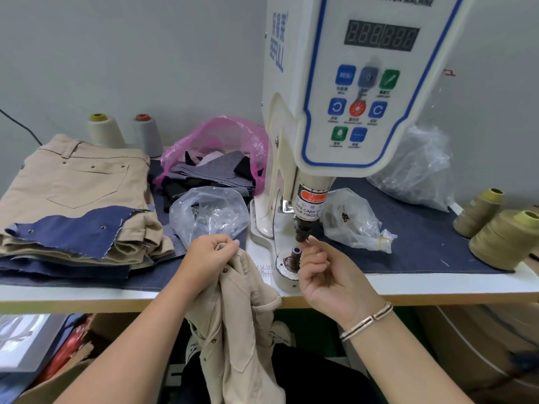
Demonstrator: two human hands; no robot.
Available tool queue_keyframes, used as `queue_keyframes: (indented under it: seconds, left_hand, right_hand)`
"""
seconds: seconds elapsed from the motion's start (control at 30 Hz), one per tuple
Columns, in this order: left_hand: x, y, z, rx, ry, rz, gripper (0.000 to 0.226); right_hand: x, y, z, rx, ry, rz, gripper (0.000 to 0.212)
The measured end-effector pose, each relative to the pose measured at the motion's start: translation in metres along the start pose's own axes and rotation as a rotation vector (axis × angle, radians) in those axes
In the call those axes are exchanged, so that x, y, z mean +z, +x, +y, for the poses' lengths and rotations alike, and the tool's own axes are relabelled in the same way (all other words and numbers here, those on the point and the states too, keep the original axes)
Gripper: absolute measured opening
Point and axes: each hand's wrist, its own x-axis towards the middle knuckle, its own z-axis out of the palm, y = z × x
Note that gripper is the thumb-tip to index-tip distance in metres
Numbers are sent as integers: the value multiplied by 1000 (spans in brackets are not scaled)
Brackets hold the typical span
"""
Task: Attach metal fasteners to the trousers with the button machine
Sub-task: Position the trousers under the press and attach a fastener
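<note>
Loading the white button machine [335,112]

Left hand [208,253] grips beige cotton trousers [236,316] just left of its lower die; right hand [326,275] pinches something tiny (unclear what) at the upper punch.

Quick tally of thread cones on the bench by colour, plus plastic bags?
Cream thread cone: 1
Grey thread cone: 1
Olive thread cones: 2
Pink plastic bag: 1
Clear plastic bags: 3
Total: 8

The button machine [344,83] top is cut off; the fastener at the right hand's [329,275] fingertips is unseeable.
</note>
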Motion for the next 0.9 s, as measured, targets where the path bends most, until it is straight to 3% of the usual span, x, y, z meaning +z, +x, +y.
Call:
queue_keyframes:
  seconds: [0.13, 0.2, 0.27, 0.33, 0.47, 0.6, 0.73, 0.8, 0.9]
  left_hand:
    - [0, 1, -1, -1, 2, -4, 48]
    - [0, 1, 0, -6, 13, -2, 47]
    - [1, -1, 0, -11, 13, 6, 45]
    - [0, -2, 1, -13, 26, 7, 34]
    - [-1, -2, 7, 23, 281, 60, 20]
    - [-1, 2, 6, -1, 292, 103, 34]
    - [-1, 4, 3, -36, 292, 88, 35]
    - [-2, 3, 4, -111, 298, 59, 33]
    - [-4, 10, 5, -229, 264, -37, 26]
  right_hand:
    - [-3, -9, 27, -155, 6, -2, 15]
    - [-5, -8, 50, -248, -140, -33, 14]
    - [-1, 7, 71, -423, -451, -67, 15]
    - [16, 31, 81, -670, -923, -129, 23]
    - [58, 94, 77, -1006, -1797, -83, 25]
    - [90, 144, 71, -918, -2422, 11, 26]
    - [111, 168, 78, -927, -2596, 31, 24]
    - [117, 179, 85, -848, -2672, 68, 15]
    - [118, 193, 89, -789, -2716, 116, 21]
